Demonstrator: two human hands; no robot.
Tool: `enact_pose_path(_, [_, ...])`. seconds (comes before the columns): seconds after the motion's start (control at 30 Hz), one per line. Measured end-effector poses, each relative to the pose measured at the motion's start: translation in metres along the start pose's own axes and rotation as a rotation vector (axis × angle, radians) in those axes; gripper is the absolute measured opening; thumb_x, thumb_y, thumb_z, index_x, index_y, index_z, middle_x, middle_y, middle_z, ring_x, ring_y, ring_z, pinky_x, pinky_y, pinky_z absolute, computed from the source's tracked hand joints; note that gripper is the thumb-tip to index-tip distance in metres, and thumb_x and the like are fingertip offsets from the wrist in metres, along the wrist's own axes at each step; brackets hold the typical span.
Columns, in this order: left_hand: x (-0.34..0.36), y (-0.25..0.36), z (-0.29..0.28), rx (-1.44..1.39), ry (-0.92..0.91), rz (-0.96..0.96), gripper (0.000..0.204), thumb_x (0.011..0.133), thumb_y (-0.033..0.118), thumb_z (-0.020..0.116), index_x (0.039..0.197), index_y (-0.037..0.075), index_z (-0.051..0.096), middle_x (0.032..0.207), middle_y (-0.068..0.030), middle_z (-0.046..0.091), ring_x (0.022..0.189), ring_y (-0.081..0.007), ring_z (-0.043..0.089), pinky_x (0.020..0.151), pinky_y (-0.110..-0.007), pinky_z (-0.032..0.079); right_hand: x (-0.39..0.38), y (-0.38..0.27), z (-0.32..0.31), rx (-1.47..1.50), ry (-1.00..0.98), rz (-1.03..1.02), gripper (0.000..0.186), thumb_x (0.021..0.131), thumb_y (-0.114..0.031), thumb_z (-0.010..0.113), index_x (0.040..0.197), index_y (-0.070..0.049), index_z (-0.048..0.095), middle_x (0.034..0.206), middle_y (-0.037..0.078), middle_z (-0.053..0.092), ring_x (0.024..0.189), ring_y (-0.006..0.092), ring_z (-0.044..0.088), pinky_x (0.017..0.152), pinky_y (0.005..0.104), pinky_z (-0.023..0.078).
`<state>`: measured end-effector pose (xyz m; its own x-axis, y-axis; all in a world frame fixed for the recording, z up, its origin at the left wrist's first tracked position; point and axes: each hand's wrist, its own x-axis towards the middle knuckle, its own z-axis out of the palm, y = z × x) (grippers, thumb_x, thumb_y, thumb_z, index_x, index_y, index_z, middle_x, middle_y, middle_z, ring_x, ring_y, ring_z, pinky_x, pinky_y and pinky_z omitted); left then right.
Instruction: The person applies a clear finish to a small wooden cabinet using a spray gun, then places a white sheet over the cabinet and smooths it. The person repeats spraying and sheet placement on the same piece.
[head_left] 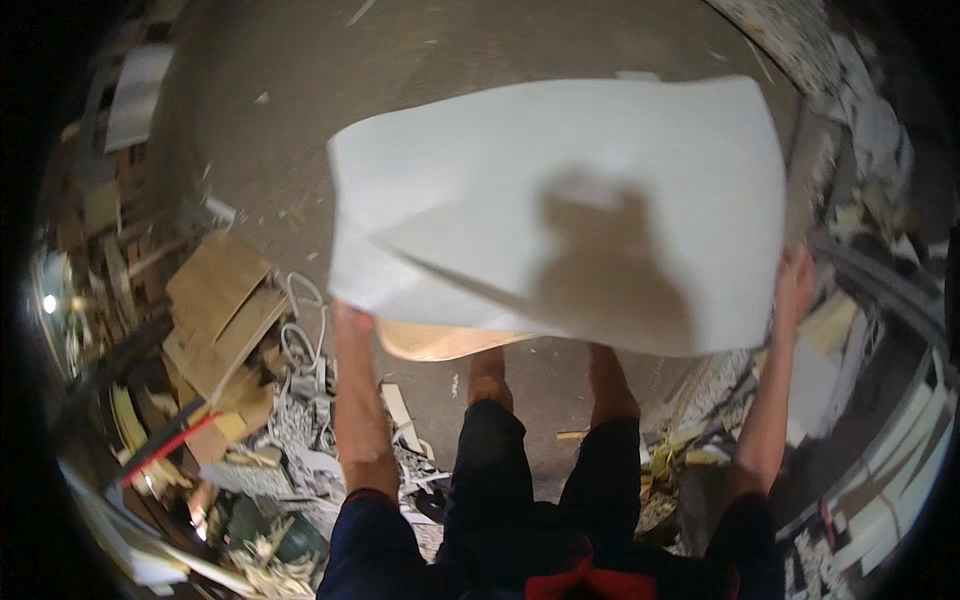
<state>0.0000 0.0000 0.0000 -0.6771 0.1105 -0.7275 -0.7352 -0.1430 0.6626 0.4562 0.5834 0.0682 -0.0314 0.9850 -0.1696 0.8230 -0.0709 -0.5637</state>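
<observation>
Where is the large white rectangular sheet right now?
In the head view, the large white rectangular sheet is upper centre, held between the left hand and right hand.

Arms [365, 430] fwd – hands [796, 278] wide apart

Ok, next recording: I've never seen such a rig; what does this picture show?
No machine here: a person works bare-handed. The one picture comes from a wide fisheye camera on their head, looking down, so straight edges bend near the rim. The left hand and right hand hold a large white sheet by its opposite sides; a tan piece shows below its lower left edge. Around the grey-brown floor lie brown flat pieces and scraps on the left, more scraps on the right.
</observation>
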Motion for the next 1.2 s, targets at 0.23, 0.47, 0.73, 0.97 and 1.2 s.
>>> enact_pose_path(0.23, [0.036, 0.043, 0.030, -0.413, -0.277, -0.001, 0.052, 0.101, 0.038, 0.053, 0.138, 0.002, 0.054, 0.135, -0.0141, 0.062, 0.122, -0.0299, 0.061, 0.104, -0.050, 0.051, -0.194, -0.101, -0.003, -0.081, -0.006, -0.346, 0.043, 0.099, -0.016, 0.060, 0.137, 0.005, 0.056, 0.136, 0.023, 0.061, 0.125, 0.0323, 0.059, 0.105, 0.0406, 0.045])
enact_pose_path(0.47, [0.027, 0.051, 0.076, -0.862, -0.370, 0.102, 0.053, 0.107, 0.035, 0.035, 0.149, 0.004, 0.043, 0.151, -0.0144, 0.049, 0.135, -0.0347, 0.051, 0.112, -0.054, 0.044, -0.324, -0.282, 0.054, 0.040, -0.288, -0.560, 0.044, 0.090, -0.017, 0.068, 0.129, 0.002, 0.060, 0.134, 0.028, 0.058, 0.127, 0.0444, 0.055, 0.108, 0.0482, 0.043])
enact_pose_path(0.73, [0.036, 0.072, 0.011, -1.145, -0.077, -0.110, 0.067, 0.103, 0.054, 0.030, 0.148, 0.006, 0.045, 0.149, -0.0141, 0.051, 0.136, -0.0377, 0.049, 0.111, -0.056, 0.042, -0.445, -0.307, 0.128, -0.260, -0.871, -1.175, 0.049, 0.092, -0.039, 0.066, 0.121, 0.000, 0.064, 0.112, 0.024, 0.067, 0.105, 0.0425, 0.063, 0.092, 0.0498, 0.052])
enact_pose_path(0.97, [0.050, 0.063, -0.003, -0.837, -0.180, -0.181, 0.057, 0.102, 0.042, 0.052, 0.149, 0.009, 0.045, 0.150, -0.0114, 0.050, 0.137, -0.0357, 0.047, 0.115, -0.055, 0.036, -0.540, -0.252, 0.208, -0.286, -1.198, -1.599, 0.042, 0.090, -0.038, 0.060, 0.120, -0.010, 0.057, 0.126, 0.019, 0.049, 0.117, 0.0307, 0.047, 0.098, 0.0462, 0.039])
enact_pose_path(1.2, [0.041, 0.060, 0.006, -0.891, -0.194, -0.163, 0.057, 0.102, 0.041, 0.053, 0.148, 0.008, 0.044, 0.148, -0.0118, 0.051, 0.135, -0.0352, 0.048, 0.114, -0.056, 0.036, -0.525, -0.261, 0.241, -1.020, -0.797, -1.945, 0.044, 0.094, -0.023, 0.048, 0.132, -0.003, 0.060, 0.136, 0.016, 0.059, 0.135, 0.0323, 0.044, 0.121, 0.0515, 0.021])
